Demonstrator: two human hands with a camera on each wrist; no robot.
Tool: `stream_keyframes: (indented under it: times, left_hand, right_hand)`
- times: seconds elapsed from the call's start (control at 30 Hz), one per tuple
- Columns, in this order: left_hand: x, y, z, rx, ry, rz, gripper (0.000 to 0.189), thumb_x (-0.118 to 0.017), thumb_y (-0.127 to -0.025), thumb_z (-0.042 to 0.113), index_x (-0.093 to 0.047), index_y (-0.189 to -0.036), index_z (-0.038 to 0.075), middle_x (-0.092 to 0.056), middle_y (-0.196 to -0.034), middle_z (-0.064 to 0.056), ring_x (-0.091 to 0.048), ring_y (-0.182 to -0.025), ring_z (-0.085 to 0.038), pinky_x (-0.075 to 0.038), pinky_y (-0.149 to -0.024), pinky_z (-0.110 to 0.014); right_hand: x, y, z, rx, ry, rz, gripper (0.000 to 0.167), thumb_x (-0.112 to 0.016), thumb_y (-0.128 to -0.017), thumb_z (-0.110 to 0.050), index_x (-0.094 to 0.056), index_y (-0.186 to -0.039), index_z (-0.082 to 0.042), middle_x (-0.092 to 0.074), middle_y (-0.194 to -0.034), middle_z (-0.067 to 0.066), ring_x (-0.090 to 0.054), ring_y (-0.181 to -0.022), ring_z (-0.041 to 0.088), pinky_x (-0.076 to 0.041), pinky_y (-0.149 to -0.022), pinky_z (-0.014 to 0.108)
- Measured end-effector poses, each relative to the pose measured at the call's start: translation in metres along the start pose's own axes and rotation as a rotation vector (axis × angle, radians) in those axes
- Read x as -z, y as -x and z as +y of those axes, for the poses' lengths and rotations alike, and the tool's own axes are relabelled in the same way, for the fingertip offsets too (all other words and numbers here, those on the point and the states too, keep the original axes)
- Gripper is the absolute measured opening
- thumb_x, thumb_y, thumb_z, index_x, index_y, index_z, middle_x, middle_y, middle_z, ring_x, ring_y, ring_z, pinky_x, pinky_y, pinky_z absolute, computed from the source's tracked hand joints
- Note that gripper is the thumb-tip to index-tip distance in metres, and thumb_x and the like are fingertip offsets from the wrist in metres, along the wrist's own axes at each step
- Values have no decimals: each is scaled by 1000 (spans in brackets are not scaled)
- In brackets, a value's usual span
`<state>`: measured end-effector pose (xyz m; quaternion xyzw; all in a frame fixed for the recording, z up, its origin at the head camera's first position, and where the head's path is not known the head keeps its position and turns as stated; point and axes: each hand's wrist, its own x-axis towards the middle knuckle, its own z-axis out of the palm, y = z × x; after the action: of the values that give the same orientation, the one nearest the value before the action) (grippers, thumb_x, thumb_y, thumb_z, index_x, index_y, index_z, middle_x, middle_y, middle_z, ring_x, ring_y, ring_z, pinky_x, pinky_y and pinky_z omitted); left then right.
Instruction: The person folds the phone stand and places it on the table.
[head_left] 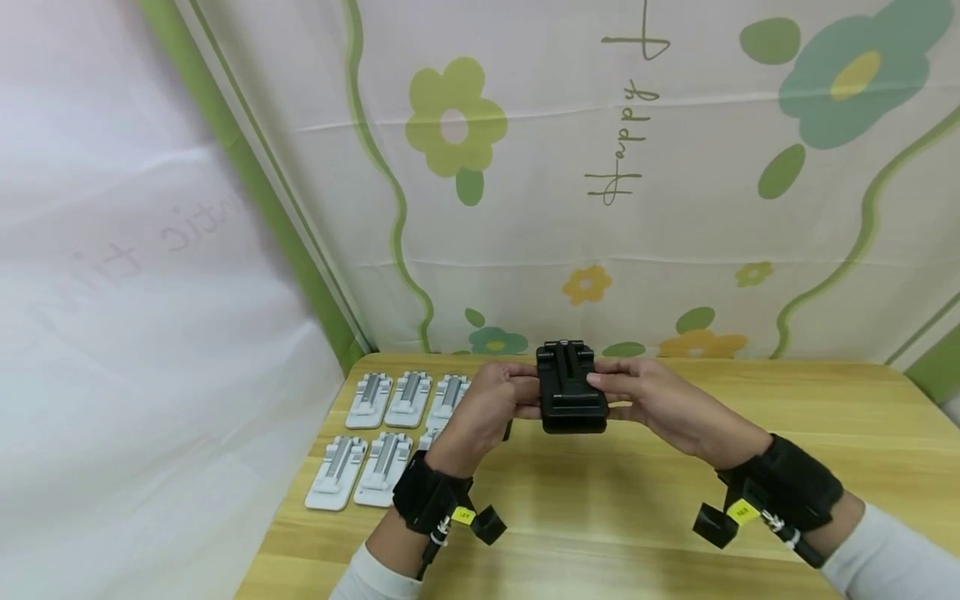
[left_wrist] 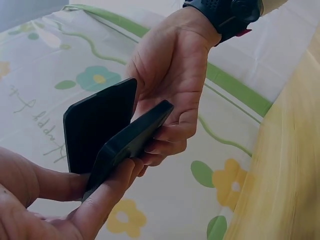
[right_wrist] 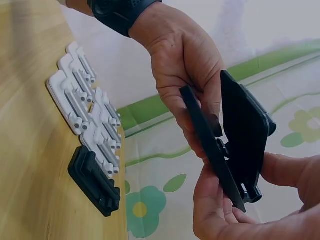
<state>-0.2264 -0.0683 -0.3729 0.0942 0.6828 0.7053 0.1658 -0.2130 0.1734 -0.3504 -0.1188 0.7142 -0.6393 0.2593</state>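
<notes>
A black folding phone stand [head_left: 572, 387] is held up off the table between both hands. Its two plates are partly unfolded at the hinge, as both wrist views show. My left hand [head_left: 491, 400] grips one side edge, and my right hand [head_left: 648, 396] pinches the opposite side, its thumb on the upper face. In the left wrist view, the fingers of the right hand [left_wrist: 170, 95] curl round one plate. A second black phone stand [right_wrist: 95, 180] lies folded on the table near the white ones, mostly hidden behind the left hand in the head view.
Several white phone stands [head_left: 335, 473] lie folded in two rows at the left of the wooden table [head_left: 637, 517]. A printed flower curtain [head_left: 540, 208] hangs right behind the table's far edge, with a white sheet [head_left: 150, 333] along the left.
</notes>
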Motion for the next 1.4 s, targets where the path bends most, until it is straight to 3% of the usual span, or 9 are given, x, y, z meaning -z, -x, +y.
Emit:
stream_keyframes:
  times: [0.4,0.53,0.63,0.8,0.9,1.03,1.2,1.27,1.4]
  left_hand:
    - [0,-3,-4,30,48,-19,29,-55,-103,7,-67,-127,-4,-75,-100,-15,-75,-81,-16,-64,-78,-29]
    - [1,-4,-4,59,131,-33,33,-47,-108,13,-66,-125,-7,-74,-89,-9,-75,-75,-15,-64,-74,-29]
    - [1,-4,-3,63,137,-37,36,-51,-108,21,-66,-125,-7,-73,-90,-9,-75,-76,-16,-64,-75,-30]
    - [-1,-4,-1,73,57,-22,41,-68,-100,22,-63,-131,-5,-73,-110,-16,-75,-90,-20,-63,-84,-32]
    - [-2,-4,-1,76,32,-6,41,-70,-99,18,-63,-132,-5,-72,-117,-18,-76,-96,-23,-63,-86,-33]
    - [-3,-3,-3,61,8,7,37,-71,-97,13,-65,-129,-5,-73,-114,-18,-76,-94,-23,-63,-82,-32]
    - [-6,-3,-4,64,-50,25,39,-70,-97,12,-62,-132,-3,-76,-110,-18,-76,-93,-25,-64,-81,-34]
    - [-10,-1,-3,57,-139,50,41,-68,-99,18,-60,-135,0,-75,-111,-15,-76,-93,-23,-63,-81,-35]
    - [-21,5,0,16,-423,51,52,-69,-99,39,-58,-136,5,-70,-113,-10,-71,-91,-18,-60,-77,-34]
  right_hand:
    - [2,1,2,2,5,10,78,-53,-108,-27,-8,-159,11,-18,-164,34,-28,-152,47,-40,-119,55]
    - [2,1,3,-6,8,22,76,-53,-108,-26,-10,-158,12,-21,-163,35,-30,-150,48,-41,-118,54]
    - [3,1,3,0,16,15,76,-53,-108,-26,-11,-158,13,-20,-163,35,-29,-151,48,-40,-118,56]
    - [4,0,4,17,20,-1,75,-52,-108,-27,-12,-158,12,-17,-164,34,-29,-151,47,-38,-119,57]
    - [4,0,5,15,19,13,74,-53,-108,-25,-13,-158,13,-22,-162,34,-40,-145,44,-42,-117,55]
    - [2,-1,8,10,18,43,67,-54,-107,-21,-21,-154,14,-39,-150,31,-59,-125,26,-51,-108,47]
    - [1,-3,12,26,16,63,56,-59,-104,-18,-35,-144,15,-55,-130,20,-65,-107,16,-58,-95,36]
    - [0,-2,14,33,16,71,52,-60,-103,-16,-38,-138,15,-58,-125,18,-66,-104,17,-59,-93,37]
    - [-3,0,17,43,8,87,39,-64,-100,-12,-42,-123,11,-57,-114,16,-67,-99,20,-61,-92,39]
